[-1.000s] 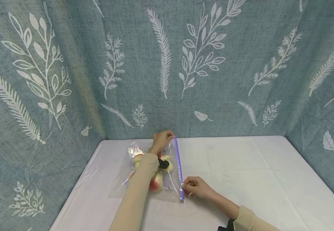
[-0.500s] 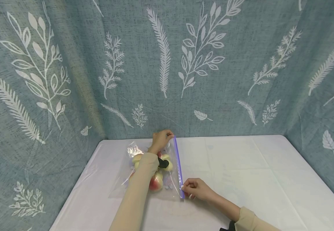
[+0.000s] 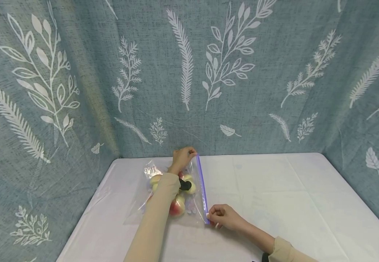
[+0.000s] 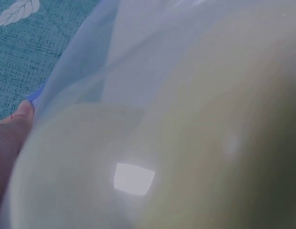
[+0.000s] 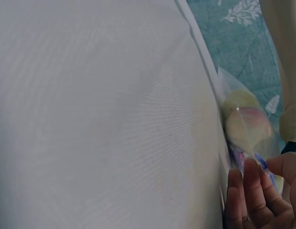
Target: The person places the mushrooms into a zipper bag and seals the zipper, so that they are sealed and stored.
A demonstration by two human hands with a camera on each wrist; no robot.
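A clear zip-top bag [image 3: 137, 211] lies flat on the table, with several red-and-yellow peaches [image 3: 177, 206] inside. Along its right side runs a purple zip strip [image 3: 202, 182]. My left hand [image 3: 182, 159] reaches over the bag and pinches the strip's far end; its forearm hides part of the fruit. At the near end, my right hand [image 3: 223, 215] pinches the strip between thumb and fingers, by a small white piece that looks like a slider. The right wrist view shows the blue-purple strip [image 5: 260, 161] at the right thumb. Close-up peaches [image 4: 76, 157] under film fill the left wrist view.
A white cloth covers the table [image 3: 274, 189], extending right of the bag. Blue-green curtains [image 3: 189, 72] with white leaf prints stand behind and at both sides. A black wrist strap [image 3: 185, 185] on the left arm lies over the bag.
My right hand has slid slightly toward the near end of the zip strip, and the white piece has moved with it. The left hand has stayed at the far end.
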